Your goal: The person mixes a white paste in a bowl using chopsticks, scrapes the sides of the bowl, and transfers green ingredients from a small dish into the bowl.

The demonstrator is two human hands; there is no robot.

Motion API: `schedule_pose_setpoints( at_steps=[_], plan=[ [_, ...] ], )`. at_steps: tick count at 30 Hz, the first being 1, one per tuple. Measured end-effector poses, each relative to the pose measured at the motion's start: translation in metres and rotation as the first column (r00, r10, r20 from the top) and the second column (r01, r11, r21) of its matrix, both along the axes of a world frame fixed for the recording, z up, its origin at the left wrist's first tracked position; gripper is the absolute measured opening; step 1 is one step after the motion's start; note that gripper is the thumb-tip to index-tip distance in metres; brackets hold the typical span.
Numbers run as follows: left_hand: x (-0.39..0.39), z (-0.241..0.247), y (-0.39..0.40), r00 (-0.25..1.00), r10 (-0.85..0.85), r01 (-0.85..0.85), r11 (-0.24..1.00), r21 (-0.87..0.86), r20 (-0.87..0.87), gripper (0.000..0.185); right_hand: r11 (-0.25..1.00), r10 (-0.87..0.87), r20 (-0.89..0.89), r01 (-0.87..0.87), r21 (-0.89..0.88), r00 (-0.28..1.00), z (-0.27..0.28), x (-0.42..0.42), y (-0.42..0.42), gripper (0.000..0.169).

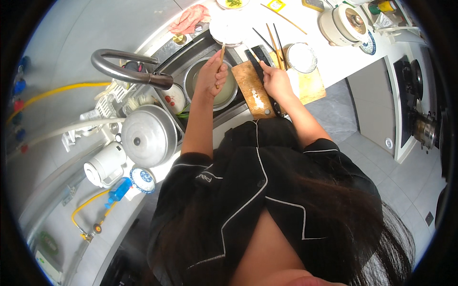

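Observation:
My left hand [213, 75] grips a slim wooden stick, perhaps a chopstick [222, 57], above a metal pot [232, 98] of cloudy liquid in the sink. My right hand [277, 81] holds another thin stick [252, 53] over a wooden cutting board [247, 80]. The upper ends of both sticks point toward a white bowl [227, 32], whose contents are washed out by glare. A long black object, possibly a knife [274, 107], lies along the board, partly under my right hand. To the right, a bowl of white contents [302, 57] stands beside several chopsticks [272, 37].
A curved faucet [121, 53] reaches over the sink [200, 46]. A lidded aluminium pot [148, 136], a white kettle [105, 164] and a blue bottle [120, 189] stand at left. A cream electric cooker [340, 25] and a pink cloth [189, 19] lie farther back.

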State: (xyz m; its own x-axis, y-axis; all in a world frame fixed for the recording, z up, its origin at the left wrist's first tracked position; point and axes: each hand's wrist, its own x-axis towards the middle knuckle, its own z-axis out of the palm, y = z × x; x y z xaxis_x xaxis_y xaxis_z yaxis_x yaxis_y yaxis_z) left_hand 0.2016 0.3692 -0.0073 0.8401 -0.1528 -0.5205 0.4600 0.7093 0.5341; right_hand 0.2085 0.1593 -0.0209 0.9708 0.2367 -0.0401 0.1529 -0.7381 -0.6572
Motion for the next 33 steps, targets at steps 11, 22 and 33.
schedule_pose_setpoints(
  at_steps=[11, 22, 33],
  plan=[
    [-0.011, -0.007, -0.012, 0.99, 0.114, -0.129, 0.97, 0.206, 0.084, 0.039, 0.906, -0.058, -0.136, 0.109, 0.409, 0.989, 0.075, 0.007, -0.005, 0.034],
    [-0.015, 0.02, -0.078, 0.991, -0.056, 0.016, 0.951, 0.309, 0.12, 0.022, 0.623, 0.06, -0.406, 0.283, 0.729, 0.912, 0.045, -0.012, -0.011, 0.032],
    [0.022, -0.01, -0.186, 0.903, -0.421, 0.385, 0.881, 0.277, 0.083, 0.023, 0.806, -0.33, -0.157, 0.364, 0.467, 0.931, 0.037, -0.042, -0.096, 0.021]
  ],
)
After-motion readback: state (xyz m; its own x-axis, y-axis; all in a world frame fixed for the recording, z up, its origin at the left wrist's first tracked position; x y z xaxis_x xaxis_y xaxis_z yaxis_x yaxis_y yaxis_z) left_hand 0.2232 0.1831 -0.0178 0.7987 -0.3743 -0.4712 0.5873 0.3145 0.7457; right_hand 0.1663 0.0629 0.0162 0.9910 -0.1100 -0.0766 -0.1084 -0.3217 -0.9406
